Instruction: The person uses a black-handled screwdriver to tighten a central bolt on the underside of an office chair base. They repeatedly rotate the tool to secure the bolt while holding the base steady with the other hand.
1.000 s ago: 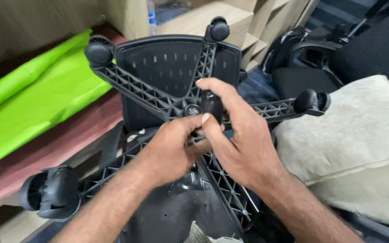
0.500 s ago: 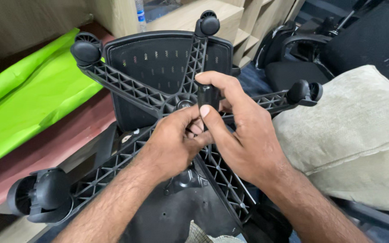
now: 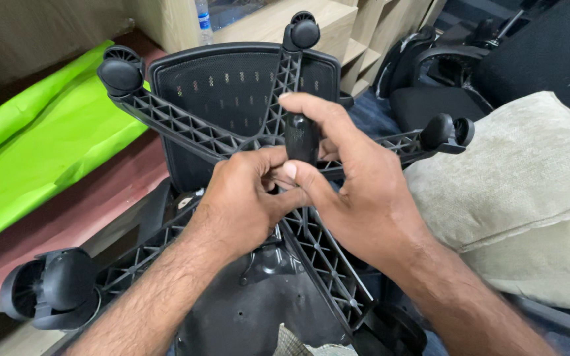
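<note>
Head view: my right hand (image 3: 354,198) pinching black cylinder (image 3: 302,139) upright over hub of upturned chair base (image 3: 186,128). My left hand (image 3: 245,204) fingers curled tight beneath cylinder. Caster (image 3: 51,288) lower left, beige cushion (image 3: 522,198) right.

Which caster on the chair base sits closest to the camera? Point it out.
The caster at lower left. It looms largest, at the end of the base arm running toward the frame's bottom left corner; the other three visible casters sit smaller, beyond the hands.
</note>
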